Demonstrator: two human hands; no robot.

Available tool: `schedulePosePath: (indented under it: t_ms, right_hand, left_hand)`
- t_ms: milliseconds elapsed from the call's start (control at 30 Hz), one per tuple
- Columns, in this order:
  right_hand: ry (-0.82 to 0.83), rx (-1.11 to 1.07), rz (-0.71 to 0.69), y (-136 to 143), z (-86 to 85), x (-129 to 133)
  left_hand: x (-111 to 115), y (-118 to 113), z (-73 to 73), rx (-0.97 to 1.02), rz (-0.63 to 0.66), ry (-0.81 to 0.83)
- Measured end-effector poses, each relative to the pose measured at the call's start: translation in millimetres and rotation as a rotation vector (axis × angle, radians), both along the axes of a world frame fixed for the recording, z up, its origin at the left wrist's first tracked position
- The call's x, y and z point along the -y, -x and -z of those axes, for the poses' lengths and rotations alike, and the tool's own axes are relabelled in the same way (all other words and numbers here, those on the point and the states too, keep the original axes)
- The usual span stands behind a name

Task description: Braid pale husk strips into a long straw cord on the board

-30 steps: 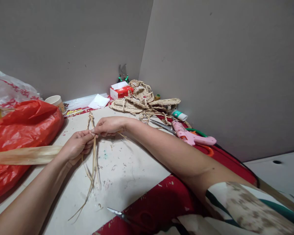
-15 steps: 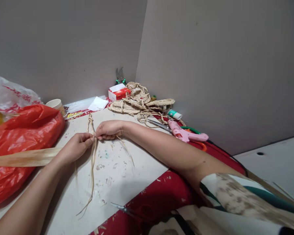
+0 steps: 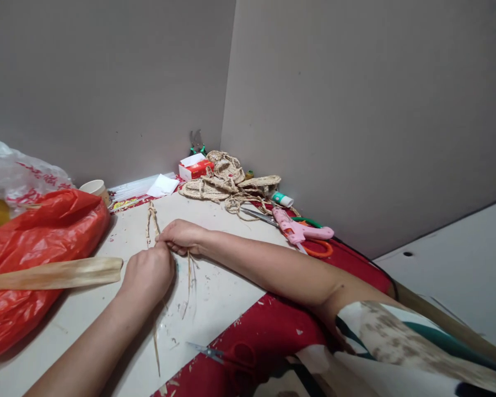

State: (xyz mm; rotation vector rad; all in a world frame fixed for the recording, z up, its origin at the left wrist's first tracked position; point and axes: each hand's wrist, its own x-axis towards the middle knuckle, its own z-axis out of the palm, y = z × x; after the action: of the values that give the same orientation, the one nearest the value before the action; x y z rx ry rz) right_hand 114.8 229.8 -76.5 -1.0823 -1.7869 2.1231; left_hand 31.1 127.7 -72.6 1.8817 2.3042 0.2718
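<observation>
Here, on the pale board [image 3: 223,275], reaching away from the meeting hands: braided straw [image 3: 150,220]. Pinched at its near end by the closed fingertips of the right hand [image 3: 181,236], with loose strands [image 3: 189,275] hanging below. Right against that pinch, curled tight with knuckles up, the left hand [image 3: 149,274]; hard to tell exactly which fibres inside. Just beside the left hand, a wide dry strip [image 3: 91,273] lying over the red bag [image 3: 53,226]. Nearer the body, scissors [image 3: 209,351] partly on red cloth [image 3: 281,325]. Farther out, coiled straw pieces [image 3: 206,188] by a tissue box [image 3: 196,168], then a pink glue gun [image 3: 300,227] to the right.
</observation>
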Motion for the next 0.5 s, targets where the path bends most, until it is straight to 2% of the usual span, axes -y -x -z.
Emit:
schedulePosePath:
  t_ms: [133,233,267,300,400,433,500]
  right_hand:
    - [0.073,-0.032,-0.023,-5,-2.7,-4]
    - [0.119,-0.046,-0.048,-7,-2.8,-7]
    - [0.131,-0.051,-0.058,-8,-2.6,-9]
    - [0.141,-0.057,-0.067,-8,-2.5,-10]
    - [0.16,-0.076,-0.093,-9,-2.7,-12]
    - [0.163,-0.082,-0.103,-10,-3.1,-13]
    - [0.162,-0.096,-0.123,-11,-4.4,-14]
  left_hand:
    - [5,-13,-2.8,0.068,0.095,0.05]
    - [4,-1,-15.1,0.184,0.211,0.124]
    - [2,7,-19.5,0.249,0.214,0.125]
    - [-2,17,-23.2,0.329,0.193,0.109]
    - [-15,43,-25.8,0.841,-0.18,-0.253]
    - [-19,48,-23.5,0.924,-0.236,-0.29]
    - [-24,51,-15.7,1.047,-0.261,-0.235]
